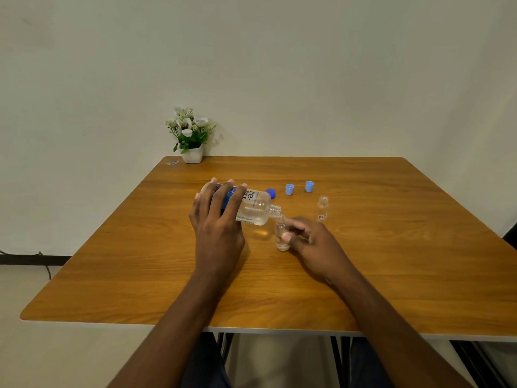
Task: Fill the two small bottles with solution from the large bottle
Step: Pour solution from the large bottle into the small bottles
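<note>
My left hand [216, 219] grips the large clear bottle [253, 205], which is tipped on its side, neck pointing right and down. Its open mouth sits just over the mouth of a small clear bottle [281, 233]. That small bottle stands on the table, pinched between the thumb and fingers of my right hand [313, 242]. A second small bottle [322, 208] stands uncapped farther right, untouched.
On the wooden table [391, 275], behind the bottles, lie a dark blue cap [271, 193] and two light blue caps [289, 189] [309, 186]. A white pot of flowers [191, 135] stands at the back left corner by the wall.
</note>
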